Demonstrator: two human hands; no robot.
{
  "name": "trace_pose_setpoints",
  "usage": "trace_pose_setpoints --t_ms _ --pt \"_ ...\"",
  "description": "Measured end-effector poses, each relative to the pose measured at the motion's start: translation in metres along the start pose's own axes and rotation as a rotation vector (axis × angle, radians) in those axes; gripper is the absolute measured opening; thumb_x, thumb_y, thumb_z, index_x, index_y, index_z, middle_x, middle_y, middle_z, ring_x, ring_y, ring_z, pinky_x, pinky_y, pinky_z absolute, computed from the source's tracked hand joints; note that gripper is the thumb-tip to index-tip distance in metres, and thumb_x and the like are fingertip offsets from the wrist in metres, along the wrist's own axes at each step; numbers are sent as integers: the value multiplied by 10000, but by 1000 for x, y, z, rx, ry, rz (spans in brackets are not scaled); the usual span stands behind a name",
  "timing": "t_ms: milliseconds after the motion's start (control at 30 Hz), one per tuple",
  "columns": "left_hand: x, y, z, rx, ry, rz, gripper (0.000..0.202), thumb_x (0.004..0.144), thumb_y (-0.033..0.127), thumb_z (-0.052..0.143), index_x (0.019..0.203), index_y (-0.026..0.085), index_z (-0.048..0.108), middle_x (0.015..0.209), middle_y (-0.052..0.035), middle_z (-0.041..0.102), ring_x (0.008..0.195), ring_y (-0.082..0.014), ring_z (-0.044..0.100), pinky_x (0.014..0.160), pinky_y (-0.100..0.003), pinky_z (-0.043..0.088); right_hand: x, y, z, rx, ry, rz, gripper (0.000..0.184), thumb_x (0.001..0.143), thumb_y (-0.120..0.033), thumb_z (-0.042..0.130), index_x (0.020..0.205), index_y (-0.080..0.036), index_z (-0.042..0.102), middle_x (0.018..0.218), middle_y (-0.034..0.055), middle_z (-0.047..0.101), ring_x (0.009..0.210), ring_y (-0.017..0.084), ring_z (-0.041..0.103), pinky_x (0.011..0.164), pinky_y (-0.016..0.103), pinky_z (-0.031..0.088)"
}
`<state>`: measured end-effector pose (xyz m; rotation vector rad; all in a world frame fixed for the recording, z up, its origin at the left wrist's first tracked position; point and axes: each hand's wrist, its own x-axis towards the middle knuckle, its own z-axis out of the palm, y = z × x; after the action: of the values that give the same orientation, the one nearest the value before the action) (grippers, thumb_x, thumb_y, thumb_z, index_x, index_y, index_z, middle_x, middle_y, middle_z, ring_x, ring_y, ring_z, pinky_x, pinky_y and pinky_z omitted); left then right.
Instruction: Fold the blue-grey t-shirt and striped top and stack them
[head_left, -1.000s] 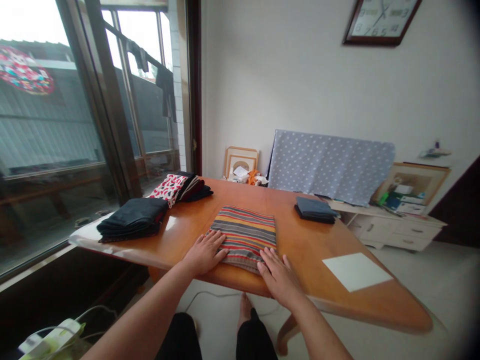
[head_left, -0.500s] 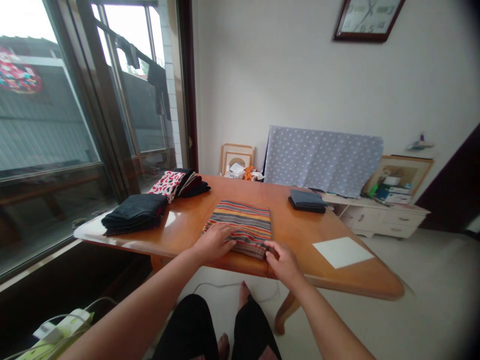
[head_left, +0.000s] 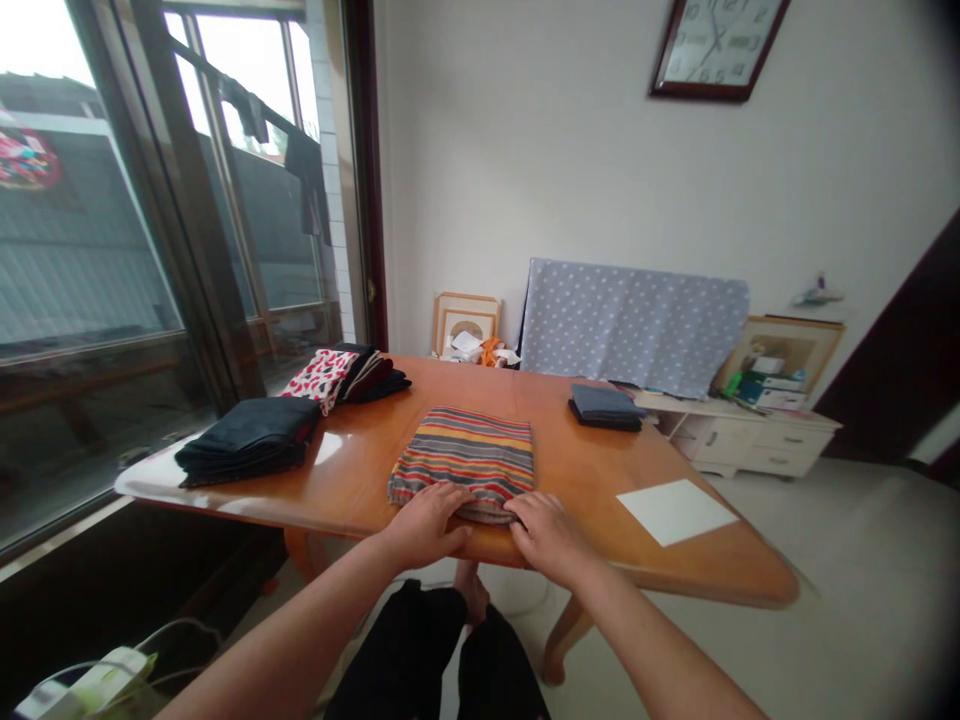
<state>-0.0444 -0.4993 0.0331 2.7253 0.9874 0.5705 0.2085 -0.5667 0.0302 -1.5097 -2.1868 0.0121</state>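
Note:
A folded striped cloth (head_left: 469, 455) in red, orange and grey lies near the front edge of the wooden table (head_left: 577, 475). My left hand (head_left: 426, 522) rests on its near left edge with fingers curled over the fabric. Beside it, my right hand (head_left: 546, 530) grips the near right edge of the same cloth. Both hands sit close together at the table's front edge.
A folded dark garment (head_left: 251, 450) lies at the table's left end, a red-and-white patterned pile (head_left: 341, 372) behind it, a folded blue-grey cloth (head_left: 604, 406) at the back right and a white sheet (head_left: 675, 510) at the right. A window is on the left, a low cabinet (head_left: 742, 440) behind.
My hands have gone from lying flat on the cloth's near corners to curling round its near edge, closer together. The cloth has slid a little toward the table's front edge.

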Motion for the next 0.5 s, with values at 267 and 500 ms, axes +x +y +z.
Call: trace_pose_setpoints --t_ms 267,500 --pt "16 19 1 92 17 -151 593 792 523 698 1302 242 583 1273 -109 646 1186 -330 576 1028 -451 421 30 15 -5 482 37 133 235 956 -273 437 1000 -231 664 1018 31 732 928 190 671 831 301 517" --pt "35 24 4 224 83 -202 234 904 219 485 1075 246 643 1049 -101 718 1021 -305 626 1004 -515 352 23 13 -1 246 75 96 429 857 -377 631 1266 -252 617 1245 76 677 1144 270 606 1009 419 457"
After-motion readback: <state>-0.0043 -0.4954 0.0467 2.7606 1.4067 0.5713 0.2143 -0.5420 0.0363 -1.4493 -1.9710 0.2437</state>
